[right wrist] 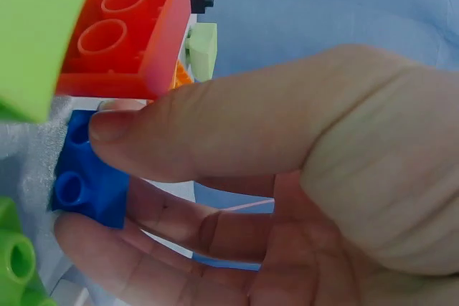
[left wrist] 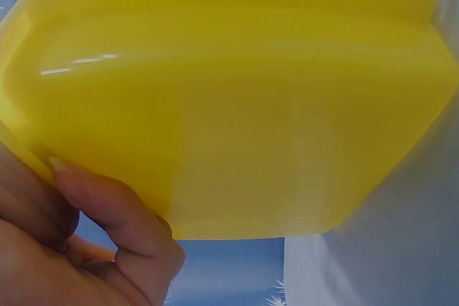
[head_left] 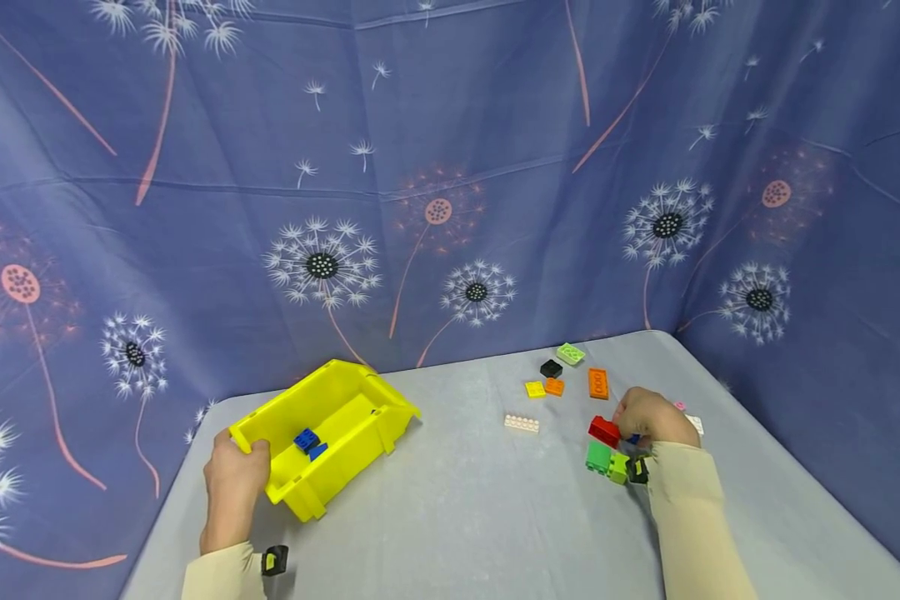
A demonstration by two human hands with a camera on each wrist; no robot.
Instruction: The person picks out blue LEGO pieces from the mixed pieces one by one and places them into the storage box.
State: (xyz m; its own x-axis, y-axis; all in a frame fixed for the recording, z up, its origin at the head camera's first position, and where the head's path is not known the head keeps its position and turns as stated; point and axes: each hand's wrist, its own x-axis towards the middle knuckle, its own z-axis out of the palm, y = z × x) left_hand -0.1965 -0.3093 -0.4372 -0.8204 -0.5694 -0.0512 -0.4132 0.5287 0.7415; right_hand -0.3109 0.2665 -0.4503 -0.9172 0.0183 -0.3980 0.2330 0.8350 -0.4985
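Note:
My left hand (head_left: 236, 479) grips the near left end of a yellow bin (head_left: 352, 467), its thumb over the rim. Two blue bricks (head_left: 307, 439) lie inside the bin. On the right side of the table, my right hand (head_left: 648, 417) pinches a blue brick (right wrist: 97, 173) between thumb and fingers, low at the tabletop. Right beside that hand are a red brick (head_left: 604, 431), a green brick (head_left: 598, 457) and a lime brick (head_left: 618, 468). The right wrist view shows the red brick's hollow underside facing the camera.
Farther back lie an orange brick (head_left: 598, 384), a smaller orange brick (head_left: 554, 387), a yellow brick (head_left: 535, 389), a black brick (head_left: 551, 368) and a pale green brick (head_left: 571, 354). A white brick (head_left: 522, 423) lies nearer the middle. Another white piece (head_left: 695, 424) is partly behind my right hand.

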